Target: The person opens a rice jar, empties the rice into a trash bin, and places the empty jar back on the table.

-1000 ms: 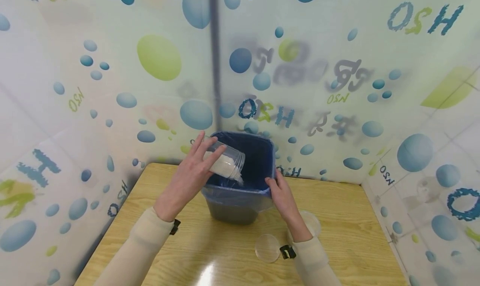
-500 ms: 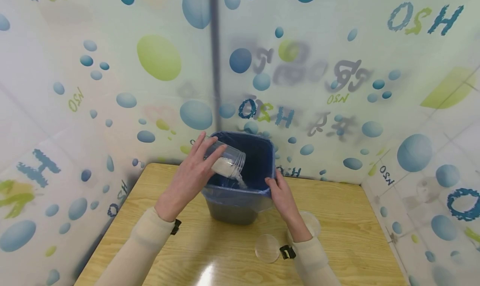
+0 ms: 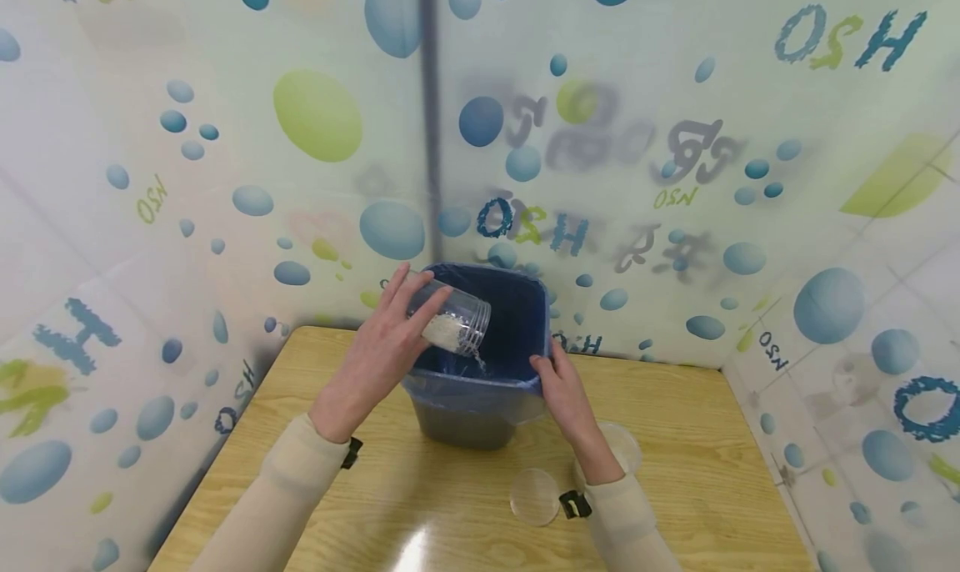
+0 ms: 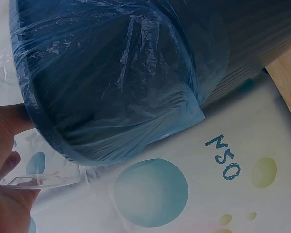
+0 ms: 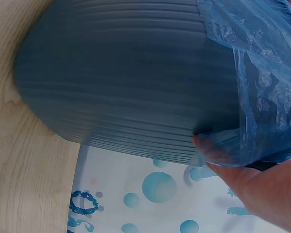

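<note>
My left hand [image 3: 382, 338] grips a clear plastic jar [image 3: 459, 309] tilted mouth-down over the bin's opening. White grains [image 3: 444, 332] lie along the jar's lower side, and a thin trickle drops from its mouth. Below it stands a dark grey bin [image 3: 465, 426] lined with a blue plastic bag [image 3: 468, 391], folded over the rim. My right hand [image 3: 566, 393] holds the bin's right rim, thumb outside the liner; the right wrist view shows the thumb [image 5: 223, 160] under a fold of the bag. In the left wrist view, the fingers [image 4: 9, 121] wrap the clear jar [image 4: 43, 180] beside the bin's rim.
A clear round lid [image 3: 535, 497] lies on the wooden table [image 3: 360, 514] in front of the bin. Another clear round object [image 3: 622, 447] sits partly hidden behind the right wrist. Patterned curtain-like walls [image 3: 637, 180] enclose the table's back and sides.
The amount of white grains in the jar has dropped, and the stream from its mouth has thinned. Both hands and the bin stay in nearly the same place.
</note>
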A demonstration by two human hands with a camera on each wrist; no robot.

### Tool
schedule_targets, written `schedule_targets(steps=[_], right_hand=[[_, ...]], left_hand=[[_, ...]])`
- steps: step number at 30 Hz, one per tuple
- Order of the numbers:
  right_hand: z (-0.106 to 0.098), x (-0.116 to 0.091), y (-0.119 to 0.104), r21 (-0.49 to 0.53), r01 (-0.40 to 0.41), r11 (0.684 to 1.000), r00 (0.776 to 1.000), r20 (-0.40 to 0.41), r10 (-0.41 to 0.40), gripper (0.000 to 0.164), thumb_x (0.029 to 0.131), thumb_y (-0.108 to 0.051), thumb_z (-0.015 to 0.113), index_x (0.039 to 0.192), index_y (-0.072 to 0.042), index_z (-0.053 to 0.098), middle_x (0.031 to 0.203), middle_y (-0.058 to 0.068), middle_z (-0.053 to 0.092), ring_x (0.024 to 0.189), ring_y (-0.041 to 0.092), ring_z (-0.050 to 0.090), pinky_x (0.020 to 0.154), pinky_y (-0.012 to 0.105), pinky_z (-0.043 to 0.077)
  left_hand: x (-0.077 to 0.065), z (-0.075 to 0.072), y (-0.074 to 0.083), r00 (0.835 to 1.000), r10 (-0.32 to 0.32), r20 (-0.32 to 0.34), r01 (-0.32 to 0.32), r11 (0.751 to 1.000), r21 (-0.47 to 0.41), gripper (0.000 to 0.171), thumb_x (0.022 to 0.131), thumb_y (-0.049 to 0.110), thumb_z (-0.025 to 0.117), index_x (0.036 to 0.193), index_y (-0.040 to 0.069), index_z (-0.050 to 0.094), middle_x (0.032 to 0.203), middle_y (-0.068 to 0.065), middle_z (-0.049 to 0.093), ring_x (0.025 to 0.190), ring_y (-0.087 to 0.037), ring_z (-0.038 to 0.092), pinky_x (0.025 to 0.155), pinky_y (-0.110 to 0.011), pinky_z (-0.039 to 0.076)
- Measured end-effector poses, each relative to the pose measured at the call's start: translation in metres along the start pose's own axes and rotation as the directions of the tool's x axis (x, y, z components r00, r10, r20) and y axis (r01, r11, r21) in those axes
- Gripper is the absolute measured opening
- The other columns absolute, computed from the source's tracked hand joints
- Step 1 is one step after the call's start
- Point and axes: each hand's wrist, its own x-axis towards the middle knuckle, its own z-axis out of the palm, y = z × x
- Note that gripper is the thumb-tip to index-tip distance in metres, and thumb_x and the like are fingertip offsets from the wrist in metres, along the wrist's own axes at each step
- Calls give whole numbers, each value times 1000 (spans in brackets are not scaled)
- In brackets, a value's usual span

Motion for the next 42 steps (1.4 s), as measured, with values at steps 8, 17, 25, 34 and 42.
schedule_targets(steps=[8, 17, 25, 34, 42], right_hand=[[0, 1, 0, -6, 5, 1000, 1000, -5, -5, 53, 108, -20, 47, 158, -5, 39, 155, 21, 47, 137, 37, 49, 117, 58, 33], [0, 1, 1, -14, 7, 1000, 1000, -8, -8, 53, 108, -19, 46, 158, -5, 38, 154, 22, 48, 135, 38, 51, 116, 59, 34], [0, 1, 0, -11, 6, 1000, 1000, -1, -6, 54, 108, -21, 46, 159, -6, 37, 155, 21, 46, 137, 38, 49, 117, 59, 34], [0, 0, -1, -2, 2, 1000, 1000, -1, -2, 54, 108, -22, 47, 159, -6, 37, 157, 21, 45, 138, 37, 48, 118, 59, 33], [0, 0, 0, 12, 5, 1000, 1000, 6, -5, 54, 108, -20, 45, 160, -5, 36, 157, 21, 44, 137, 38, 49, 117, 59, 34]], left_hand=[[-1, 1, -1, 999, -40, -9, 40, 999, -34, 92, 72, 1, 93, 151, 5, 47, 152, -23, 42, 151, -45, 27, 100, -51, 54], [-3, 0, -1, 996, -79, -27, 78, 996, -32, 87, 71, 8, 96, 145, 2, 51, 154, -25, 36, 144, -43, 36, 95, -49, 56], [-2, -1, 0, 997, -72, -10, 72, 997, -14, 84, 73, 7, 95, 146, 5, 52, 155, -26, 34, 143, -42, 37, 93, -47, 57], [-2, 1, 1, 999, -49, 11, 49, 999, 0, 85, 74, 2, 93, 148, 10, 52, 158, -27, 31, 138, -43, 43, 94, -46, 58], [-2, 3, 4, 999, -30, 24, 31, 999, -21, 84, 75, -5, 90, 148, 12, 52, 162, -28, 25, 141, -45, 41, 97, -48, 56]])
